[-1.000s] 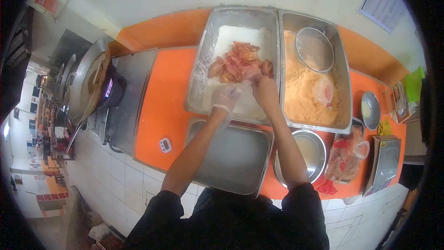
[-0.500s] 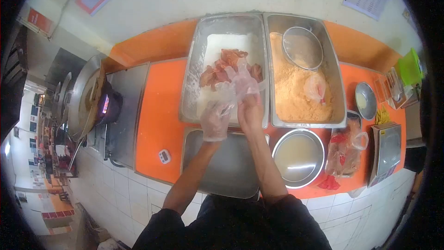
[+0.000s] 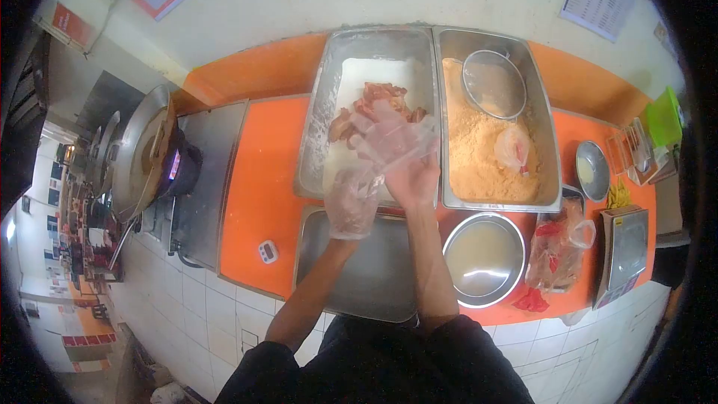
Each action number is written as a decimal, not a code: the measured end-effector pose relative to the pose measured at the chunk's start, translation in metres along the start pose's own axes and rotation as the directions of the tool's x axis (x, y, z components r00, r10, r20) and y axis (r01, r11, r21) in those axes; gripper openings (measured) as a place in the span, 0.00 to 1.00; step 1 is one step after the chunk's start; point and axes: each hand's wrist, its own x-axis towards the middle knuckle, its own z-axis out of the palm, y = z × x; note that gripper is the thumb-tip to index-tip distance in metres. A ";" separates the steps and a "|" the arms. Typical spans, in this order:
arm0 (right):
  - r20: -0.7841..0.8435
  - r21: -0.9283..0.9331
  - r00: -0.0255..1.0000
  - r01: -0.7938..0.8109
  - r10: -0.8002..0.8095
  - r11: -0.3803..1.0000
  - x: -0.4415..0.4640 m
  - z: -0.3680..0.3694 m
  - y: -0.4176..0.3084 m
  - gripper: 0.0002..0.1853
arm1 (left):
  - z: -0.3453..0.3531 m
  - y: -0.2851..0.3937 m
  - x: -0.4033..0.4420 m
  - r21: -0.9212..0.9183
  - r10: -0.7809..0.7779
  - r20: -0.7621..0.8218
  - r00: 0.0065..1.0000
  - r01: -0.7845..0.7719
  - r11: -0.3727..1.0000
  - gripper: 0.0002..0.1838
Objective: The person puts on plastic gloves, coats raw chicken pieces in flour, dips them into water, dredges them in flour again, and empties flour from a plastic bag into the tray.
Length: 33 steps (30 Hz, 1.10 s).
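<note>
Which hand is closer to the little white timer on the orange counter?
The left hand. It is to the right of the timer and a bit beyond it. The right hand is farther right and farther forward, its gloved fingers by the meat.

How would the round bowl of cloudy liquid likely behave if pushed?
The bowl looks like rigid metal, so it should hold its shape. The liquid inside would probably slosh and add noticeable weight. Being wide and set down on the orange counter, it seems likelier to slide than tip.
</note>
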 end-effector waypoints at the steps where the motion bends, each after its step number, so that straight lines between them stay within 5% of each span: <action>1: -0.018 -0.077 0.999 0.045 -0.046 0.996 0.002 -0.005 -0.001 0.28 | -0.004 0.011 0.003 -0.064 -0.049 -0.029 0.998 0.047 0.997 0.10; 5: -0.122 -0.544 0.987 0.023 -0.106 0.839 -0.004 -0.005 0.007 0.30 | -0.004 0.021 0.022 0.005 0.217 0.028 0.976 -0.217 0.976 0.09; 11: -0.089 -0.471 0.983 0.101 -0.161 0.876 0.006 0.004 0.013 0.29 | 0.001 0.013 0.019 -0.036 0.248 0.046 0.968 -0.247 0.968 0.09; 14: -0.276 -0.637 0.935 -0.004 -0.224 0.770 0.012 -0.037 0.009 0.27 | 0.005 0.008 0.006 -0.060 0.264 0.064 0.962 -0.261 0.964 0.08; 17: -0.321 -0.444 0.894 0.151 -0.314 0.883 0.009 -0.056 0.023 0.23 | 0.007 0.003 0.001 -0.054 0.162 0.120 0.979 -0.157 0.986 0.08; 19: -0.204 -0.865 0.863 0.062 -0.462 0.498 -0.004 -0.039 0.026 0.16 | 0.005 0.003 0.004 -0.097 -0.014 0.136 0.991 0.028 0.995 0.07; 21: -0.265 -0.872 0.861 -0.022 -0.434 0.489 -0.006 -0.034 0.027 0.12 | 0.004 -0.001 0.007 -0.084 -0.054 0.123 0.991 0.065 0.994 0.08; 23: -0.486 -0.482 0.852 -0.076 -0.194 0.873 -0.003 -0.046 0.028 0.10 | 0.001 -0.005 0.011 -0.080 -0.064 0.103 0.993 0.072 0.994 0.08; 26: -0.365 -0.626 0.913 -0.094 -0.184 0.774 -0.011 -0.108 0.030 0.08 | -0.004 -0.004 0.015 -0.098 0.090 0.085 0.992 -0.082 0.992 0.09; 28: -0.394 -0.452 0.914 -0.105 -0.092 0.886 -0.009 -0.088 0.030 0.12 | -0.010 0.003 0.013 -0.125 0.340 0.104 0.935 -0.327 0.937 0.10; 29: -0.405 -0.356 0.914 -0.115 -0.043 0.927 -0.011 -0.072 0.029 0.14 | -0.011 0.002 0.008 -0.119 0.344 0.137 0.929 -0.329 0.937 0.11; 30: -0.218 -0.131 0.974 -0.088 0.058 0.988 -0.014 -0.046 0.025 0.27 | -0.011 0.000 0.003 -0.112 0.348 0.167 0.922 -0.333 0.936 0.12; 33: -0.308 -0.269 0.951 -0.068 -0.019 0.961 -0.016 -0.001 0.029 0.36 | -0.004 -0.015 -0.008 -0.068 0.347 0.132 0.929 -0.340 0.938 0.12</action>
